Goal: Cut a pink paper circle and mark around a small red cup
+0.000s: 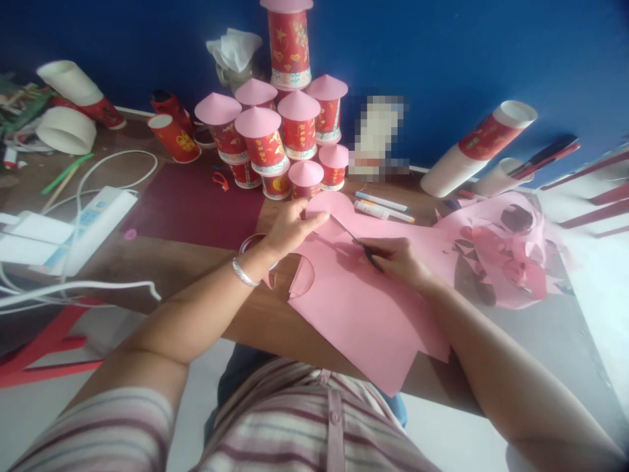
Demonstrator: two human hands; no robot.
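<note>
A large pink paper sheet [363, 301] lies on the wooden table [196, 269] in front of me. My right hand [400, 259] is closed round a pair of scissors [358, 240] whose blades point up-left into the sheet. My left hand [289, 226] pinches the edge of a partly cut pink round piece [327, 206] at the top of the sheet. A silver bracelet sits on my left wrist. A curved cut flap shows in the sheet near its left edge.
Red paper cups with pink cone lids [275, 134] are stacked at the back. Pink offcuts [511, 249] pile at the right, markers [381, 206] lie behind the sheet, a power strip with cables [93, 223] is at left, and stacked cups [476, 147] lie on their sides.
</note>
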